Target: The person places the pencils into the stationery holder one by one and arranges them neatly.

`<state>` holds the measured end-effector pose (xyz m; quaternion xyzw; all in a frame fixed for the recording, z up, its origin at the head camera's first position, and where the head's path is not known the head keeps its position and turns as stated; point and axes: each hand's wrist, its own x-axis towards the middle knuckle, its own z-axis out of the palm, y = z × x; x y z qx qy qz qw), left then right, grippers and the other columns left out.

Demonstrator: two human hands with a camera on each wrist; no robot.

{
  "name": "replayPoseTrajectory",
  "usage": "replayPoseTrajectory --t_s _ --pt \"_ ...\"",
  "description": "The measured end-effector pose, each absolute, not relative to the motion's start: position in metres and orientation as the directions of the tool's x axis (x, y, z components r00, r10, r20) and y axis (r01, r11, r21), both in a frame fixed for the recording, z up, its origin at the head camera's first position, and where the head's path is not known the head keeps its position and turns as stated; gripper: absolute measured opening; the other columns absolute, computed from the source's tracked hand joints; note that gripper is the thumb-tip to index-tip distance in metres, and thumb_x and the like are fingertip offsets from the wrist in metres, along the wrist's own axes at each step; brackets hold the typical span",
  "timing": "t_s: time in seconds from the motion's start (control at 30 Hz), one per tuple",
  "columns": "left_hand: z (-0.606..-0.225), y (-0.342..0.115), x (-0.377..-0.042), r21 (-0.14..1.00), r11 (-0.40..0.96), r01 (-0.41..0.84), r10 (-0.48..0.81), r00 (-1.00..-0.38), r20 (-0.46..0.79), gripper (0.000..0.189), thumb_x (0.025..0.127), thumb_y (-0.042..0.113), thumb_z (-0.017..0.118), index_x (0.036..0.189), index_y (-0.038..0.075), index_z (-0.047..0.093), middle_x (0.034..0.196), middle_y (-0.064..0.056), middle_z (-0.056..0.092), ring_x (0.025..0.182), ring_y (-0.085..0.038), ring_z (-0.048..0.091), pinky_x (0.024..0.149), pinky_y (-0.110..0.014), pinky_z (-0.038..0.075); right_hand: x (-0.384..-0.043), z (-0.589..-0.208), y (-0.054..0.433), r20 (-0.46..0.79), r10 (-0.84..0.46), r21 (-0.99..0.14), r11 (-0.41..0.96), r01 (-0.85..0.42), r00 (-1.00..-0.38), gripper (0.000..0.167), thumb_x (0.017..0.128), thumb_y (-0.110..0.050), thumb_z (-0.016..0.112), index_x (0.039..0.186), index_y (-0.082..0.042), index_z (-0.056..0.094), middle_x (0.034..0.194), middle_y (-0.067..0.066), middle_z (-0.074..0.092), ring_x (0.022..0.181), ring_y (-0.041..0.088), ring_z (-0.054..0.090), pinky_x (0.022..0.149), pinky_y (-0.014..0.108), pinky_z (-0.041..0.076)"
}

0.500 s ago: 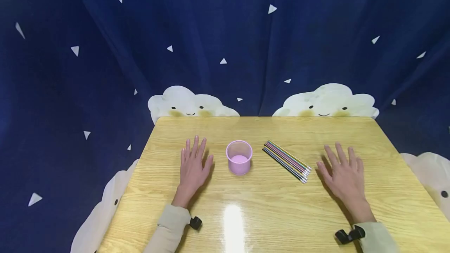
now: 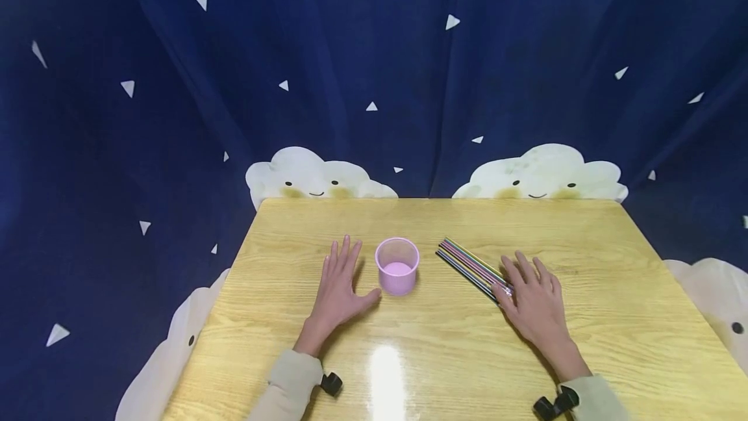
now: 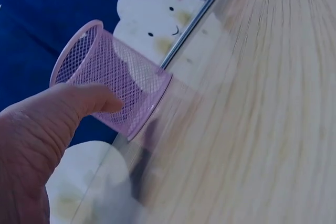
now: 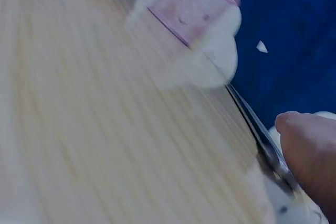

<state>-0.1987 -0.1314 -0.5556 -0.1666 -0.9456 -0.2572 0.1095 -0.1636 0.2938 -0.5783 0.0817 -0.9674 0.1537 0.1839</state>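
Observation:
A pink mesh pencil cup (image 2: 398,283) stands upright on the wooden table, its mouth facing up. To its left is my left hand (image 2: 339,294), fingers spread, the thumb close to the cup's lower side; in the left wrist view the thumb overlaps the mesh cup (image 3: 123,72), and contact is unclear. Several pencils (image 2: 467,268) lie side by side in a slanted bundle to the right of the cup. Over their near right ends hovers or rests my right hand (image 2: 536,307), fingers extended, partly hiding those ends. The right wrist view shows the thumb beside the pencils (image 4: 252,119).
The pale wooden table (image 2: 444,362) has its far edge against a dark blue curtain (image 2: 374,38) with white triangles and clouds. A black camera is strapped to each wrist. Glare brightens the table's near middle.
My left hand has moved right towards the cup, its thumb spreading out. The right hand has moved left onto the pencils' near ends. Cup and pencils stay in place.

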Motion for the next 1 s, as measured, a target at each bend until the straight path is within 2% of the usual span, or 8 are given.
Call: replayPoseTrajectory --t_s 0.27,0.5,0.63,0.8,1.0 --pt "-0.559 -0.116 -0.2 0.557 0.71 0.43 0.293 -0.9 0.322 0.121 0.079 0.067 0.08 0.169 0.016 0.016 0.176 -0.006 0.007 0.162 -0.03 -0.002 0.126 -0.066 0.015 -0.163 -0.583 0.248 0.408 -0.215 -0.251 0.908 -0.336 -0.887 0.062 0.101 -0.048 0.064 0.154 -0.018 0.053 0.162 0.013 0.043 0.144 0.047 0.035 0.106 0.069 0.031" --pt "-0.556 -0.107 -0.202 0.662 0.622 0.417 0.296 -0.909 0.295 0.125 0.079 0.068 0.08 0.169 0.016 0.012 0.177 0.0 0.006 0.162 -0.024 0.002 0.126 -0.062 0.017 -0.17 -0.585 0.222 0.425 -0.276 -0.175 0.909 -0.377 -0.862 0.057 0.1 -0.043 0.064 0.152 -0.019 0.055 0.155 0.01 0.051 0.124 0.042 0.05 0.093 0.062 0.041" --pt "-0.552 -0.101 -0.208 0.701 0.581 0.414 0.303 -0.909 0.286 0.126 0.077 0.064 0.084 0.169 0.016 0.013 0.176 -0.004 0.011 0.162 -0.024 0.007 0.126 -0.059 0.018 -0.179 -0.582 0.212 0.423 -0.299 -0.148 0.908 -0.391 -0.855 0.053 0.101 -0.041 0.063 0.149 -0.019 0.058 0.154 0.01 0.053 0.118 0.041 0.053 0.089 0.059 0.042" --pt "-0.549 -0.093 -0.211 0.762 0.522 0.383 0.287 -0.92 0.266 0.126 0.075 0.058 0.089 0.169 0.018 0.015 0.176 0.001 0.012 0.161 -0.021 0.01 0.127 -0.055 0.02 -0.188 -0.581 0.204 0.418 -0.317 -0.13 0.907 -0.401 -0.851 0.051 0.103 -0.04 0.062 0.149 -0.018 0.058 0.154 0.008 0.055 0.116 0.039 0.054 0.085 0.056 0.042" --pt "-0.547 -0.087 -0.212 0.81 0.469 0.353 0.272 -0.93 0.248 0.126 0.073 0.056 0.091 0.169 0.022 0.016 0.175 -0.004 0.017 0.159 -0.025 0.018 0.125 -0.058 0.026 -0.189 -0.582 0.198 0.389 -0.331 -0.141 0.901 -0.41 -0.86 0.049 0.104 -0.04 0.06 0.147 -0.015 0.061 0.151 0.007 0.058 0.116 0.038 0.054 0.086 0.055 0.042"
